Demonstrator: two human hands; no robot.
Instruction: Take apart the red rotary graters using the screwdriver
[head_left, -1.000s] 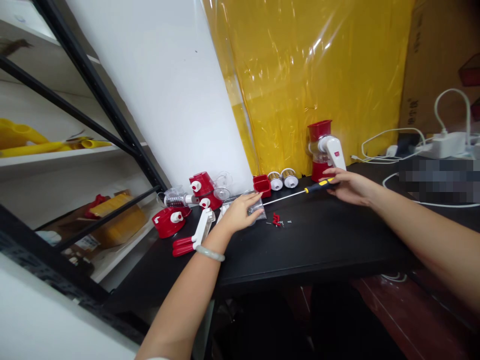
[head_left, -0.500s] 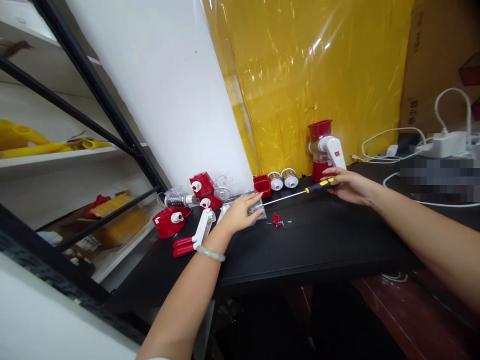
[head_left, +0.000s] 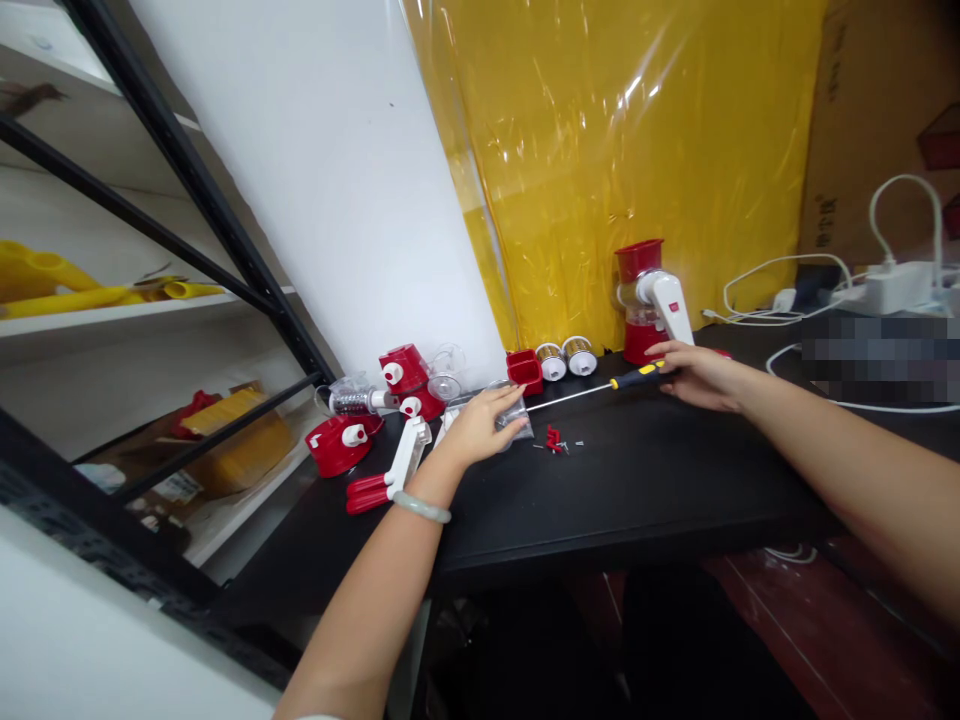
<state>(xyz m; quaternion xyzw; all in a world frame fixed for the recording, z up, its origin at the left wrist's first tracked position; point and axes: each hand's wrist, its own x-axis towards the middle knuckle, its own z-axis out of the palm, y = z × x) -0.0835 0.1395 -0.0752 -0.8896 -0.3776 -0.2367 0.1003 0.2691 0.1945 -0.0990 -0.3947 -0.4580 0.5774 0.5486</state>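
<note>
My left hand (head_left: 484, 425) curls over a clear plastic part (head_left: 519, 418), its thumb and fingers on opposite sides of it. My right hand (head_left: 701, 375) is closed around the end of a long screwdriver (head_left: 637, 376) with a dark-blue and yellow handle. The metal shaft points left to the clear part, where my left hand hides the tip. Several small screws (head_left: 566, 447) and red pieces (head_left: 553, 438) lie in front. White handles with red grips (head_left: 369, 493) rest left of my left wrist.
Red and white grater bodies (head_left: 337, 445) stand at the left of the black table (head_left: 600, 510). Behind are a red cup (head_left: 523, 372) and two drum blades (head_left: 579, 356). An assembled rotary grater (head_left: 641, 300) stands behind my right hand. White cables (head_left: 787, 300) lie at right.
My right hand's fingers have shifted slightly around the screwdriver handle. My left hand and the clear part stay in place.
</note>
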